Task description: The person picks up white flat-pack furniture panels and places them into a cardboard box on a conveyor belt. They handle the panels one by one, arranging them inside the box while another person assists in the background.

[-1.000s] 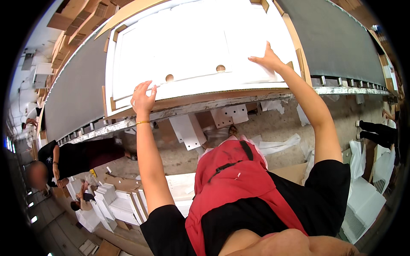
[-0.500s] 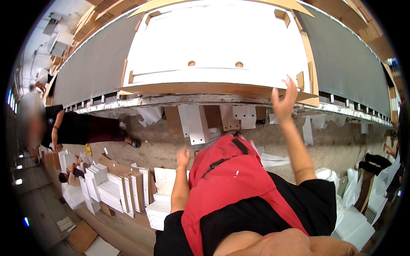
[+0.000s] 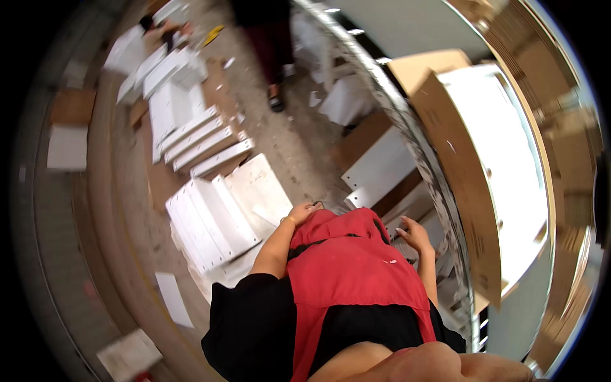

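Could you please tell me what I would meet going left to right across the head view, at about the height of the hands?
White boards, left hand, right hand, conveyor's metal rail, open cardboard box's brown side.

Glare at three o'clock, dimness at nine
The white panel (image 3: pixel 512 172) burns out nearly featureless; motion blur smears the cartons (image 3: pixel 540 73) at two o'clock. Fisheye distortion bows the metal rail (image 3: pixel 439 191), and the corners fall to black, bluish at four o'clock.
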`<state>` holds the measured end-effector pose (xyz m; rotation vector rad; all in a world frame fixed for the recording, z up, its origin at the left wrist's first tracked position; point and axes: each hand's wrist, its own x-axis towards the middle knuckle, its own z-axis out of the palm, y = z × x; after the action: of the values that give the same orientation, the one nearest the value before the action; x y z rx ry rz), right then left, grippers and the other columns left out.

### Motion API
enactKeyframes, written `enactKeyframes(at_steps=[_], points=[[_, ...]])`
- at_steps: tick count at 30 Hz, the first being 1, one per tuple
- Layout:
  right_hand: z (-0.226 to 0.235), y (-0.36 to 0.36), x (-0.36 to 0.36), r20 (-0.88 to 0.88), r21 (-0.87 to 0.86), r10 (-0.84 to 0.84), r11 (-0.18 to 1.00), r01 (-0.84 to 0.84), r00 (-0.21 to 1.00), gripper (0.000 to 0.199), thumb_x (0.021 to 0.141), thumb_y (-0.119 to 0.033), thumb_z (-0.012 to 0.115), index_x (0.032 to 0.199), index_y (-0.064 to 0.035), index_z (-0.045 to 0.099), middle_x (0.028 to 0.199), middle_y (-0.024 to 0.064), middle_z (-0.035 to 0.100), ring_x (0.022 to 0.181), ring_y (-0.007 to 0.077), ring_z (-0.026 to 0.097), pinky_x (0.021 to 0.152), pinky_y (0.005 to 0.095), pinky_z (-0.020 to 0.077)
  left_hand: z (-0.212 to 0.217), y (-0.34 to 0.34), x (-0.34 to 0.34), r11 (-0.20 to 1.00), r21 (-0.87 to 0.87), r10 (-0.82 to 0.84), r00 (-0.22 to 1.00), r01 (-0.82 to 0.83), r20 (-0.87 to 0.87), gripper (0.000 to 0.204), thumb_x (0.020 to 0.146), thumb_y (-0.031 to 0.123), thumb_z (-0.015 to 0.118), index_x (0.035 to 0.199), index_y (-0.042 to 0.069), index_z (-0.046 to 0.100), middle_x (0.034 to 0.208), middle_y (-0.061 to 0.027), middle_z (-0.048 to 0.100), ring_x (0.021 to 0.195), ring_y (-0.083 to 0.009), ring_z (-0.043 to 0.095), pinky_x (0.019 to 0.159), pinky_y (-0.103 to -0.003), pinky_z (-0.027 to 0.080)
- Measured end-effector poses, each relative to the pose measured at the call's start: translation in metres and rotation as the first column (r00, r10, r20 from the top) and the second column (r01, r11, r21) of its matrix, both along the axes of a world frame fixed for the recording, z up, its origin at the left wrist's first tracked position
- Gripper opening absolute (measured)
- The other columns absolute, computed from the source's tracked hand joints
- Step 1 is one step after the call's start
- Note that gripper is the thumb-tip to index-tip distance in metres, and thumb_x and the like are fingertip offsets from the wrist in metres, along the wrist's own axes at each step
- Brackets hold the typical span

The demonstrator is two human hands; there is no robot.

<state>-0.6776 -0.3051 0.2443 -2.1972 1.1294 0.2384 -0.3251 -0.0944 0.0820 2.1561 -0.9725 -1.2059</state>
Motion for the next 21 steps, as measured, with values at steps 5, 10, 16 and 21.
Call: enactKeyframes(at_steps=[5,10,16,21], points=[[0.000,-0.046,0.128,-0.145,-0.262,0.233,0.928,-0.265,0.962,0.050,0.076,-0.034,0.061,0.118,-0.0112,0.048,0.106,0.0127,0.057,0.097,0.0316,0.055,0.078,0.0430,0.0440,0.025,0.034,0.069,0.970,-0.030,0.239,0.967,-0.242,-0.085,0.036,0.083,0.031,0.049,0.109,0.007,0.057,0.099,-0.0148,0.061,0.093,-0.0297,0.057,0.081,-0.033,0.044],[-0.033,-0.057,0.247,0.042,-0.092,0.562,0.826,-0.556,0.826,0.046,0.076,-0.027,0.061,0.117,-0.0104,0.050,0.105,0.0135,0.058,0.096,0.0318,0.055,0.081,0.0401,0.0448,-0.059,0.156,0.076,0.557,-0.091,0.805,0.564,-0.825,-0.184,0.031,0.086,0.018,0.047,0.112,0.002,0.054,0.090,-0.0097,0.062,0.083,-0.0171,0.060,0.069,-0.027,0.047],[-0.070,-0.079,0.338,0.020,0.067,0.717,0.694,-0.717,0.696,0.047,0.076,-0.027,0.062,0.118,-0.0108,0.049,0.107,0.0135,0.059,0.096,0.0312,0.056,0.081,0.0397,0.0450,-0.090,0.308,-0.026,0.707,0.397,0.449,0.805,-0.586,0.389,0.017,0.080,0.012,0.048,0.077,0.002,0.061,0.070,-0.0105,0.061,0.063,-0.0185,0.059,0.055,-0.032,0.047],[-0.104,-0.130,0.380,0.006,0.149,0.708,0.697,-0.701,0.706,0.041,0.077,-0.026,0.061,0.114,-0.0093,0.053,0.106,0.0140,0.059,0.096,0.0300,0.057,0.081,0.0376,0.0454,-0.108,0.266,-0.087,0.505,0.463,0.755,0.633,-0.728,0.171,0.027,0.085,0.021,0.042,0.076,0.002,0.060,0.069,-0.0105,0.061,0.063,-0.0193,0.059,0.059,-0.034,0.048]])
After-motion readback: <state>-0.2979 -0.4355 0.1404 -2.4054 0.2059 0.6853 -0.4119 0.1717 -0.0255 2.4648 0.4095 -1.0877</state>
